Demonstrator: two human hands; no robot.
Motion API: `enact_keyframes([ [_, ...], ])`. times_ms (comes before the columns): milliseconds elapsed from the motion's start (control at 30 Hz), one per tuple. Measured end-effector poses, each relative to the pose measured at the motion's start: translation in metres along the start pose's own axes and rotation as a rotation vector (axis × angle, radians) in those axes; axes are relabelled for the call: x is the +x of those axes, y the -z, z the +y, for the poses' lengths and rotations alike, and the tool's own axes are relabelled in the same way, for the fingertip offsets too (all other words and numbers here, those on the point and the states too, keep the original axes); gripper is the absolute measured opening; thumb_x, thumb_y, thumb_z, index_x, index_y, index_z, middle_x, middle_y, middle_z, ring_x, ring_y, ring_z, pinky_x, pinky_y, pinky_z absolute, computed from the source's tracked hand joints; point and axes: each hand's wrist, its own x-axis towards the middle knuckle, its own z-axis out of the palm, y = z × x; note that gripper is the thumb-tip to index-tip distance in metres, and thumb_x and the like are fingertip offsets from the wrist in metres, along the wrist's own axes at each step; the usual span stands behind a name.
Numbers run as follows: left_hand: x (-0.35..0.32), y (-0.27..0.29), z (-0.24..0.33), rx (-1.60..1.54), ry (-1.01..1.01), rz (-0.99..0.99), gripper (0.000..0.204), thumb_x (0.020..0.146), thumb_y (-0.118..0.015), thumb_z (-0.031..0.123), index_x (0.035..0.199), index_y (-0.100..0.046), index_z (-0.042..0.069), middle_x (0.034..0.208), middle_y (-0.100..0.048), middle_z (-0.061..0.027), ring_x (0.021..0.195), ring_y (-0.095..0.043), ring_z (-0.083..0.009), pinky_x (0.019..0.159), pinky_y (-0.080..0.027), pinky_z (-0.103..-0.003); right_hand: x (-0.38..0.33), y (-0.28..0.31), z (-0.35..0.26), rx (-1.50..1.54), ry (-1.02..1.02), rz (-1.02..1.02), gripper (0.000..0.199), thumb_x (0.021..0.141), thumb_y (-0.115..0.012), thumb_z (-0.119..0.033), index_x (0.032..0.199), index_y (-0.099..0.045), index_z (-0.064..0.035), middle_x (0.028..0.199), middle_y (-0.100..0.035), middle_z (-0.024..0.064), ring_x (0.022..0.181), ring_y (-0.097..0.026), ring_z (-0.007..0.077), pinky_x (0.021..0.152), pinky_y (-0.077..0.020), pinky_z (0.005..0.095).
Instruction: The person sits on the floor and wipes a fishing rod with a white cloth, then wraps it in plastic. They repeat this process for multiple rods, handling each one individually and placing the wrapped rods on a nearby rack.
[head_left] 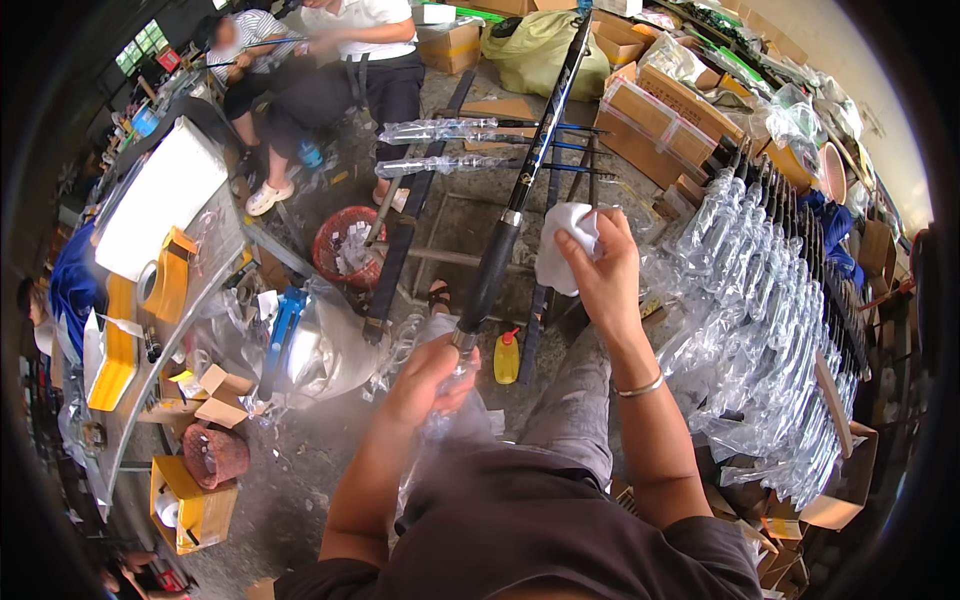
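A black fishing rod [497,262] slants up and away in front of me, its thick dark grip toward my body. My left hand [425,385] is closed around the butt end, where clear plastic film [440,420] hangs below the fingers. To the right of the rod, my right hand [612,268] pinches a crumpled white cloth [560,255]. The cloth appears slightly apart from the rod. Beyond, several fishing rods with plastic-wrapped handles [440,165] lie across a dark rack [398,265].
Many plastic-wrapped rods [770,330] lean in a row at right. A yellow bottle [507,358] with a red cap stands below the rod. A red basket [325,245] holds scraps. At left is a table [215,290] with tape rolls. Cardboard boxes [655,125] and two people are farther back.
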Motion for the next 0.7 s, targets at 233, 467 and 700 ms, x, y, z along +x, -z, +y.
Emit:
enact_keyframes([
  [233, -0.007, -0.008, -0.002, 0.128, 0.043, 0.092, 0.035, 0.098, -0.043, 0.037, 0.101, -0.048, 0.002, 0.068, -0.046, -0.0031, 0.042, -0.034, -0.0051, 0.041, -0.03, -0.021, 0.004, -0.012, -0.014, 0.967, -0.405, 0.073, 0.016, 0.092, -0.057, -0.011, 0.106, -0.055, -0.0046, 0.088, -0.064, 0.0029, 0.072, -0.062, 0.0096, 0.062, -0.0513, 0.0229],
  [467, -0.005, -0.015, -0.002, 0.215, 0.067, 0.153, 0.03, 0.099, -0.041, 0.032, 0.102, -0.048, 0.003, 0.068, -0.046, -0.003, 0.042, -0.034, -0.0053, 0.041, -0.03, -0.021, -0.009, -0.007, -0.025, 1.475, -0.382, -0.152, 0.021, 0.092, -0.058, -0.012, 0.111, -0.062, -0.0054, 0.106, -0.065, 0.0061, 0.092, -0.062, 0.0141, 0.085, -0.0479, 0.0329],
  [700, -0.004, -0.018, 0.004, 0.008, 0.185, -0.015, 0.04, 0.096, -0.047, 0.041, 0.101, -0.049, 0.002, 0.065, -0.044, -0.0019, 0.041, -0.033, -0.0043, 0.04, -0.028, -0.022, -0.001, -0.012, -0.017, 1.368, -0.348, -0.132, 0.022, 0.082, -0.07, -0.008, 0.101, -0.059, -0.0081, 0.092, -0.064, 0.0005, 0.085, -0.06, 0.0117, 0.08, -0.0485, 0.0299],
])
